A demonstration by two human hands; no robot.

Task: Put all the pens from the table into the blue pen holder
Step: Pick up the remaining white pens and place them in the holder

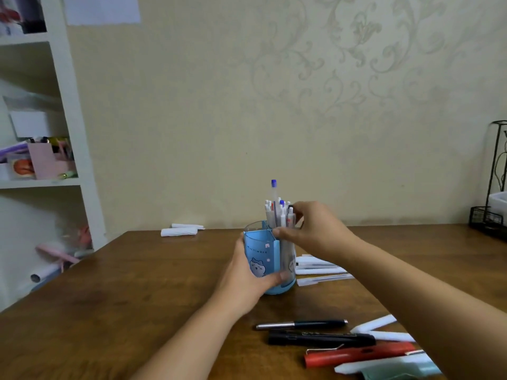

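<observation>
Head view: my left hand (248,272) grips the blue plastic pen holder (270,259); my right hand (310,231) pinches its upright pens (278,215). The black-and-silver pen (301,324) lies crosswise on the counter (137,283), nearer my right.

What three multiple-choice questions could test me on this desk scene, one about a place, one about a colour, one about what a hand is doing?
1. Where does the red pen lie?
A. On the table, nearer the camera than the blue pen holder
B. Inside the holder
C. On the shelf

2. What colour is the cap of the tallest pen in the holder?
A. Green
B. Blue
C. Yellow

3. What is the left hand doing?
A. Lying flat on the table
B. Lifting a black pen
C. Holding the holder's side

Answers:
1 A, it lies beside the black pens near the front edge.
2 B, a blue cap tops the cluster.
3 C, its fingers wrap the holder while the right hand touches the pens above.
</observation>
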